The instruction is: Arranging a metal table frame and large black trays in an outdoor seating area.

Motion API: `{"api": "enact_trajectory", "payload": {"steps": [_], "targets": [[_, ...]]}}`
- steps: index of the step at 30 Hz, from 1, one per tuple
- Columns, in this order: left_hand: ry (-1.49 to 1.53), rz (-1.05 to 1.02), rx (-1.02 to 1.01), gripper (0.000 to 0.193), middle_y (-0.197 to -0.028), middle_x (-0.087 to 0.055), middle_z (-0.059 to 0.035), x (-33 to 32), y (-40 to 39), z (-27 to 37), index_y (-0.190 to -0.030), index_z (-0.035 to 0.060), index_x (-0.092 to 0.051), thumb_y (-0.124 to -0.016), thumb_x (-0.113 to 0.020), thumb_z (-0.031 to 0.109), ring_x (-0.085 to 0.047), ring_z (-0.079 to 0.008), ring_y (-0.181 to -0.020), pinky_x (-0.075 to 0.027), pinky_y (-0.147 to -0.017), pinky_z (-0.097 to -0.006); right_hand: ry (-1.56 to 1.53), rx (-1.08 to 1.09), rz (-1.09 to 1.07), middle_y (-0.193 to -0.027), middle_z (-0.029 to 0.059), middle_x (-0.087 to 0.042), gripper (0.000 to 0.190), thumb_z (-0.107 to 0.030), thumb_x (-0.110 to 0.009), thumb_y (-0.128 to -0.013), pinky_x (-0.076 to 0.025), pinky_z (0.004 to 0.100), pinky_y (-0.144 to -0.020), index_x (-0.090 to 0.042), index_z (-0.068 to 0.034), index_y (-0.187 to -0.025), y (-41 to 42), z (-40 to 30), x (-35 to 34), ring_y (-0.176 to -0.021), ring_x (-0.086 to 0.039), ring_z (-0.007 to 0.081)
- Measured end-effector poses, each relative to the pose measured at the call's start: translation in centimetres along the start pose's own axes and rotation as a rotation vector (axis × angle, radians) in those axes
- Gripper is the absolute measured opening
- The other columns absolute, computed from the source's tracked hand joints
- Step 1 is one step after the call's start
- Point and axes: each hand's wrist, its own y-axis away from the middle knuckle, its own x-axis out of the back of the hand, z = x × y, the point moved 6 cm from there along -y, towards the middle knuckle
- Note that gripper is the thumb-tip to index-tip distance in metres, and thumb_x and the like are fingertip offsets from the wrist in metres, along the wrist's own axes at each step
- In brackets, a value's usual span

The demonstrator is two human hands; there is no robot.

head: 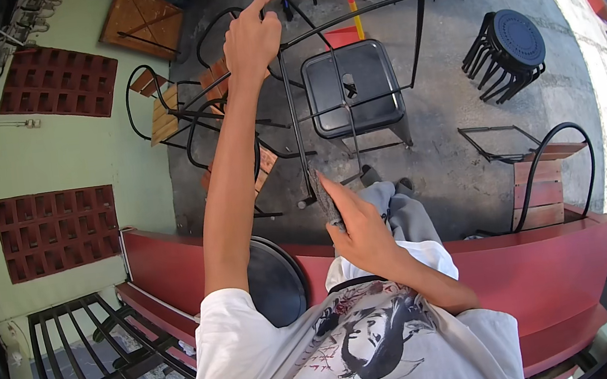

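My left hand (253, 33) is curled around the upper end of a thin dark metal tube frame (297, 133), with its index finger stretched out. The frame stands tilted in front of me, its bars crossing over a black metal stool (348, 64) with a slot in its seat. Lower down, my right hand (362, 227) grips a grey, rough-looking cloth or pad (328, 203), which lies along the lower part of the same tube. The fingers of my right hand partly cover the pad.
Wood-slatted metal chairs (165, 115) stand at the left, black stacked stools (519, 35) at the right. Beyond the stool is a red dustpan (343, 37) with a yellow handle. A red bench or ledge (519, 276) runs close by me, with a round black tabletop (274, 278) against it.
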Motion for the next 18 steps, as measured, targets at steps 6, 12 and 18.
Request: {"api": "enact_trajectory", "payload": {"steps": [6, 12, 18], "targets": [[-0.006, -0.029, -0.02, 0.046, -0.098, -0.072, -0.0167, -0.2, -0.2, -0.1, -0.132, 0.0228, -0.065, -0.089, -0.048, 0.027, -0.067, -0.0371, -0.098, -0.05, -0.091, -0.0434, -0.216, -0.404, -0.12, -0.084, 0.015, -0.065, 0.064, 0.005, -0.052, -0.083, -0.046, 0.0289, -0.061, -0.043, -0.002, -0.146, -0.8, 4.6, 0.7, -0.062, -0.053, 0.0189], [0.005, 0.066, -0.073, 0.047, -0.101, -0.072, -0.0176, 0.2, -0.2, -0.2, -0.131, 0.0235, -0.066, -0.088, -0.049, 0.028, -0.067, -0.0378, -0.103, -0.049, -0.092, -0.044, -0.241, -0.232, -0.134, -0.151, 0.0261, -0.039, 0.079, 0.0, -0.056, -0.081, -0.028, 0.039, -0.117, -0.025, 0.009, -0.152, -0.2, -0.4, -1.6, -0.142, -0.039, 0.0382], [0.017, 0.011, -0.003, 0.046, -0.116, -0.071, -0.0172, 0.2, -0.1, 0.0, -0.129, 0.0236, -0.067, -0.088, -0.048, 0.028, -0.064, -0.04, -0.111, -0.05, -0.096, -0.0462, -0.105, -0.126, -0.331, -0.158, 0.03, -0.027, 0.083, -0.002, -0.054, -0.081, -0.03, 0.0409, -0.117, -0.018, 0.007, -0.155, 0.3, -0.1, -0.2, -0.147, -0.03, 0.0419]]}}
